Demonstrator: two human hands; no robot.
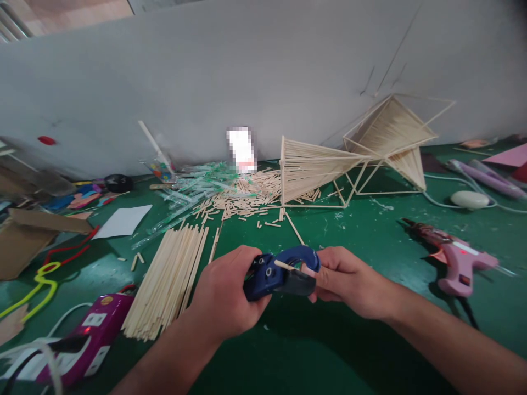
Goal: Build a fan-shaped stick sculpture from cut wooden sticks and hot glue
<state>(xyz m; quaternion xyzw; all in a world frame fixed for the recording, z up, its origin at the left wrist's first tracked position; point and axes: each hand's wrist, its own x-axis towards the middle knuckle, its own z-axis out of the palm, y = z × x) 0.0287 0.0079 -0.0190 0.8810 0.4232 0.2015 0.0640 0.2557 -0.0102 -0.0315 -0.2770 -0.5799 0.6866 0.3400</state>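
Observation:
My left hand (230,291) is wrapped round the handles of a blue pipe cutter (267,277), held above the green table. A thin wooden stick (283,265) lies between the cutter's curved jaw and its dark blade, its short end pointing left. My right hand (346,277) is closed at the jaw tips, with its fingers pinching the stick's other part, mostly hidden. Left of my left hand lies a bundle of long wooden sticks (164,280). Beyond the cutter is a heap of short cut stick pieces (247,195).
A twisted stick frame (317,170) stands at the back right. At the right lies a pink glue gun (457,258) with a cord. Clear plastic wrappers (193,189) lie behind the bundle. A purple power strip (99,329) sits front left, near a cardboard box (24,241).

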